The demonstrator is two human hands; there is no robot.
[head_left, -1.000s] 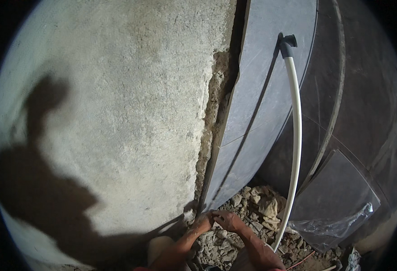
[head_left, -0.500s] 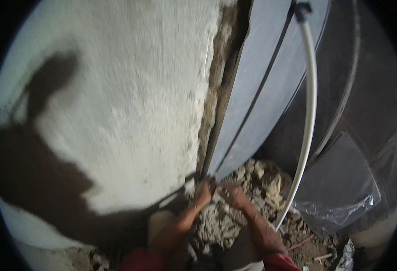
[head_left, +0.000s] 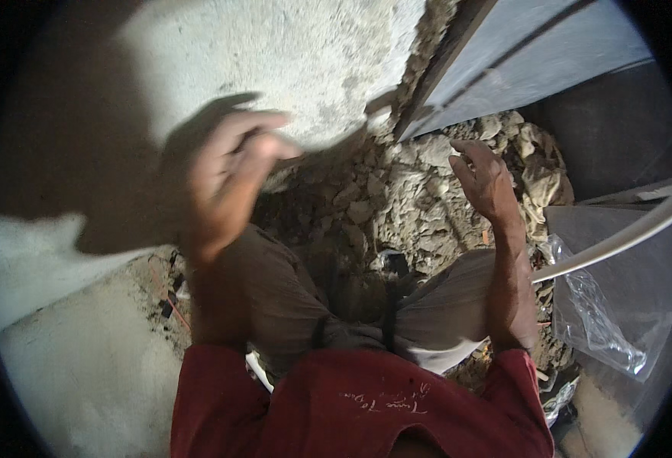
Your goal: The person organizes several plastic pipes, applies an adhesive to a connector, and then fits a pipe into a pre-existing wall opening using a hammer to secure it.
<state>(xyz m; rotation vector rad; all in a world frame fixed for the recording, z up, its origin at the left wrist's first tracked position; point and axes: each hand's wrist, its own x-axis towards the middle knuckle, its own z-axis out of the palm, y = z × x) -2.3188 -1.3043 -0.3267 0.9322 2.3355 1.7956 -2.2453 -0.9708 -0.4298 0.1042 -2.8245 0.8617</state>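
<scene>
My left hand is raised in front of the pale rough wall, slightly blurred, with its fingers bent and apart from the thumb. Nothing shows in it. Over the rubble on the right, my right hand hangs with loosely curled fingers and a gap at the thumb, also holding nothing I can see. Beyond it stands a grey panel, its lower corner reaching down to the rubble beside the wall's broken edge. Neither hand touches the panel.
A white hose curves in from the right past my knee. Clear plastic sheeting lies crumpled over a dark sheet there. A pale crumpled bag rests by the rubble. My knees are bent above the debris.
Both hands have come away from the panel's lower corner and moved apart, the left toward the left, the right toward the right. The view has tilted down, showing more of my legs and shirt.
</scene>
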